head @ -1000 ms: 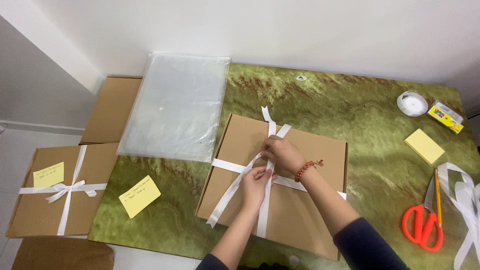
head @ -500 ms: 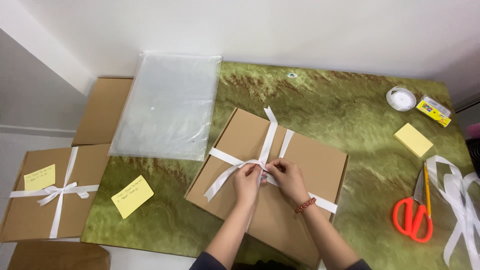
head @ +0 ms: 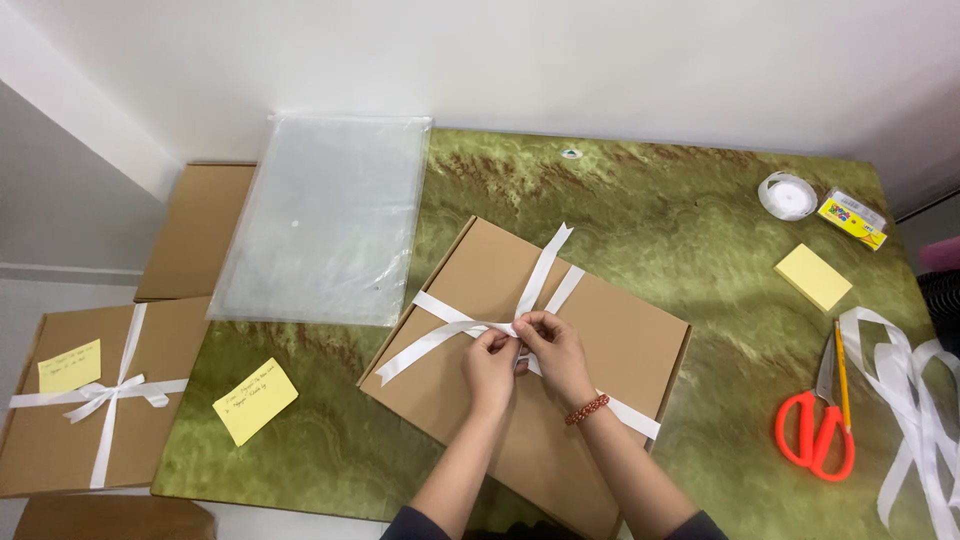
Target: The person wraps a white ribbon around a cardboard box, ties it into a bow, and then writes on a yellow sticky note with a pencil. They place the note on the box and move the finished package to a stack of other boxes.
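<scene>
White ribbon (head: pixel 470 325) crosses a flat cardboard box (head: pixel 620 345) near the bench's (head: pixel 660 220) front edge; left hand (head: pixel 490 370) and right hand (head: pixel 550 345), each grip pinched on the ribbon at its crossing. Orange scissors (head: pixel 812 432) lie toward the right edge.

The flat box (head: pixel 610 340) in the middle of the frame is made of brown matt cardboard, smooth on its face. It is crossed by a white ribbon (head: pixel 440 335) of satin-like cloth with a soft sheen. The worktop (head: pixel 680 220) is covered with a green and brown marbled surface of low gloss. At the upper left, a clear plastic bag (head: pixel 330 220) looks glossy and slightly wrinkled. At the lower right, the scissors (head: pixel 815 425) show glossy orange plastic handles and metal blades. The yellow note (head: pixel 256 401) is seen as matt paper.
</scene>
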